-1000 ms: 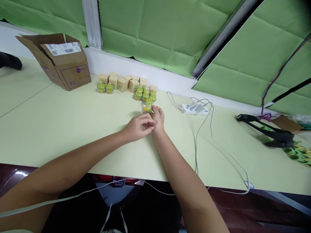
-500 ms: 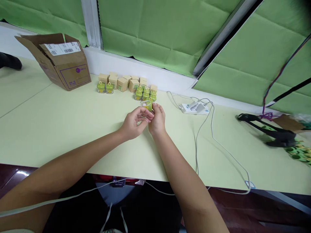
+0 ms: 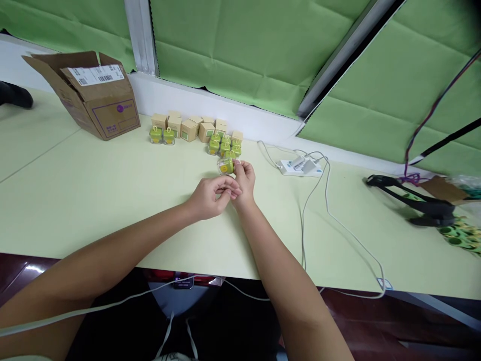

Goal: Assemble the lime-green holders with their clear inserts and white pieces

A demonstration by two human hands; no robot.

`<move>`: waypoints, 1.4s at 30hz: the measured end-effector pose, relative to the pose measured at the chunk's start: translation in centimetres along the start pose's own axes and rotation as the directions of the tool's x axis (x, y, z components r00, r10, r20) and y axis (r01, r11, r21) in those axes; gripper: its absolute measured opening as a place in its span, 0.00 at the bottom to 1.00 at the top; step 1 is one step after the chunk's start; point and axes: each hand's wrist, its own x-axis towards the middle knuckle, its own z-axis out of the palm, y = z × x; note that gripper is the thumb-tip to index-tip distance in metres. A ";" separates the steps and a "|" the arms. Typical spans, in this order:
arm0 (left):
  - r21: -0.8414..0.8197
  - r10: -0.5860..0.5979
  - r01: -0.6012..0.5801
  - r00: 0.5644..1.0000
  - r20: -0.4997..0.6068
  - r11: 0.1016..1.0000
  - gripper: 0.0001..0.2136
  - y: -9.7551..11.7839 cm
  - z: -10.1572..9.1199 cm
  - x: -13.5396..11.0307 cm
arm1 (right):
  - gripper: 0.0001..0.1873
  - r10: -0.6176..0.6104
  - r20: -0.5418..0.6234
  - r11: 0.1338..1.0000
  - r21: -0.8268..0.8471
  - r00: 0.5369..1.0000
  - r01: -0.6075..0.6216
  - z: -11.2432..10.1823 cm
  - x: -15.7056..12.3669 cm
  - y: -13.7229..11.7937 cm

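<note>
My right hand [image 3: 245, 180] grips a small clear jar with a green lid [image 3: 226, 166] by its lid end. The jar lies on its side in the grip, with its clear base toward the left and a yellow mark on it. Just below the jar, my left hand [image 3: 216, 196] is curled, thumb close to the fingers, its fingertips against the base of my right hand. Whether anything is between them is hidden. Right behind the held jar, several like jars [image 3: 224, 149] stand in a cluster, with loops on their lids.
Two more green-lidded jars [image 3: 162, 136] stand farther left, before a row of small cardboard boxes [image 3: 189, 130] along the wall. An open carton [image 3: 112, 113] stands at the left. A power strip [image 3: 300, 167] with white cables lies right of my hands; a black frame-like object [image 3: 413, 198] is farther right.
My left hand has drawn down and slightly right, off the jar to the base of my right hand. The jar, still in my right hand, is now uncovered.
</note>
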 end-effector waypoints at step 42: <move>-0.097 -0.067 0.064 0.997 -0.033 0.993 0.08 0.6 -1.6 1.0 | 0.24 0.003 0.104 1.000 -0.012 0.995 -0.001 -0.6 0.0 -0.1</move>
